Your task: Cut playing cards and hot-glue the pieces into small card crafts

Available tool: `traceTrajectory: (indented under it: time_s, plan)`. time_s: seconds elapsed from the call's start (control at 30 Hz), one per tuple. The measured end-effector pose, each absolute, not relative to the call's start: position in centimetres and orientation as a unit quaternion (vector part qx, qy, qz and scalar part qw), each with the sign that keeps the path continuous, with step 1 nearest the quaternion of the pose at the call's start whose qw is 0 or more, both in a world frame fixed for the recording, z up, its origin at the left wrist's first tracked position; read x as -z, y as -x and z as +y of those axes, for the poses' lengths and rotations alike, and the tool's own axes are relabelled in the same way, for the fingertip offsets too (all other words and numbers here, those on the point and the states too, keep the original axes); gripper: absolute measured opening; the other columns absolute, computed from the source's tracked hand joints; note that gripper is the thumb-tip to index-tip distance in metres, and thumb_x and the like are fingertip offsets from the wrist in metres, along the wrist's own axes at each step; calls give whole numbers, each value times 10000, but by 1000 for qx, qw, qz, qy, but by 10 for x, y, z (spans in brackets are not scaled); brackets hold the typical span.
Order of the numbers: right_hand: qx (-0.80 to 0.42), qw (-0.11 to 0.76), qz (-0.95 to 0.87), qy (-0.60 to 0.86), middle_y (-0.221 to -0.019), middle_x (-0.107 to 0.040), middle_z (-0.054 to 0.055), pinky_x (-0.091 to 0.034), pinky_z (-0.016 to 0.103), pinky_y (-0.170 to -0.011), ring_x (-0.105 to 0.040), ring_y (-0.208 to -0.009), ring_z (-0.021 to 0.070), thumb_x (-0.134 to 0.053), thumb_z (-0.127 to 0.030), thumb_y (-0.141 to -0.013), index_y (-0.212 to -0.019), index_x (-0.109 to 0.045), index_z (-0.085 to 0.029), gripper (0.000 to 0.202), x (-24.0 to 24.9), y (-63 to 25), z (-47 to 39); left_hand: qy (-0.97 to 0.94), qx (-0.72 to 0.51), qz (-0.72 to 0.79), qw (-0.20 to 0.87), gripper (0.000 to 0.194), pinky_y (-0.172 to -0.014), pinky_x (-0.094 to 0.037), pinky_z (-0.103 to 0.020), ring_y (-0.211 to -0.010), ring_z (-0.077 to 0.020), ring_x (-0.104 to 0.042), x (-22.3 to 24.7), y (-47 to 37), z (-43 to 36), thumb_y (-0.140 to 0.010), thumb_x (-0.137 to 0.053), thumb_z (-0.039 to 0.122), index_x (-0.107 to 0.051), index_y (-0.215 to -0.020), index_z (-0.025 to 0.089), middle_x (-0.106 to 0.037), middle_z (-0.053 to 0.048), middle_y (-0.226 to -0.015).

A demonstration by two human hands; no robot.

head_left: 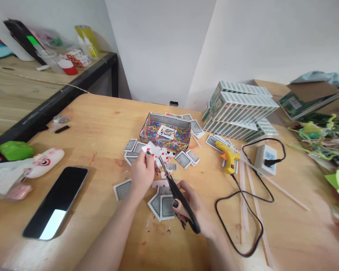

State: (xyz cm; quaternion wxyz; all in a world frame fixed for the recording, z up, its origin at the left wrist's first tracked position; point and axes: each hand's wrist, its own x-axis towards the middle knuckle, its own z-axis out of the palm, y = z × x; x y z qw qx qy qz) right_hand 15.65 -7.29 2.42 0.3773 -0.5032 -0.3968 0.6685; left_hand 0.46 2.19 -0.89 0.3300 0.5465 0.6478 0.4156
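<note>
Pinched in my left hand (pixel 142 171) is a white playing card (pixel 149 147) with red diamonds, its lower part hidden by my fingers. My right hand (pixel 188 203) grips black-handled scissors (pixel 177 190), whose blades point up and left and end close beside the card. Just beyond my hands stands an open box (pixel 165 141) with colourful speckled walls and a face-up card (pixel 166 132) inside. Cut pieces of cards (pixel 167 153) lie in front of it. Face-down cards (pixel 166 207) are spread under and around my hands.
To the right lie a yellow glue gun (pixel 228 157), clear glue sticks (pixel 244 203), a looping black cable and a white power socket (pixel 265 160). Green-striped card boxes (pixel 240 109) are stacked behind. On the left are a phone (pixel 58 203) and a plush case (pixel 46 162).
</note>
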Motion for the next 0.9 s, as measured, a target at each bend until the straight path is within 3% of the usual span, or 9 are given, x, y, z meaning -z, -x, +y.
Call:
traceTrajectory:
  time_s: [0.1,0.3,0.5,0.67,0.9]
  plan:
    - [-700,329,-417,477,-484,-419,-106,-293,154,-350,-332,-364,50,-625,-507,-710,-832,-384,-217,397,-26,-158,-72,-496,-442,641,385,185,-418,-382,-210,-408,-118,-534,9,-4,23,-821,-365,295,-401,-656,217,-531,40,-506]
    - [-691,315,-429,489,-492,-426,-98,-300,162,-365,-349,-382,57,-605,-546,-706,-831,-375,-217,420,-24,-158,-72,-535,-407,657,341,198,-451,-414,-217,-445,-134,-574,9,-4,23,-807,-406,302,-439,-635,210,-571,16,-517]
    - [-696,309,-424,490,-496,-417,-101,-308,158,-368,-342,-383,50,-611,-543,-703,-832,-375,-212,426,-26,-160,-73,-479,-441,656,382,171,-407,-401,-211,-422,-135,-566,6,1,27,-803,-403,295,-438,-659,211,-555,26,-516]
    - [-699,296,-421,497,-500,-448,-92,-323,161,-356,-379,-379,58,-618,-534,-701,-826,-381,-211,419,-24,-159,-72,-558,-378,673,304,222,-471,-383,-214,-456,-131,-564,3,-3,23,-807,-409,282,-427,-599,206,-558,20,-493]
    - [-713,342,-391,471,-485,-430,-105,-309,147,-323,-331,-341,38,-593,-553,-717,-822,-354,-213,429,-22,-156,-71,-641,-327,656,227,258,-483,-298,-226,-468,-126,-500,1,-17,12,-828,-380,276,-382,-580,206,-511,14,-477]
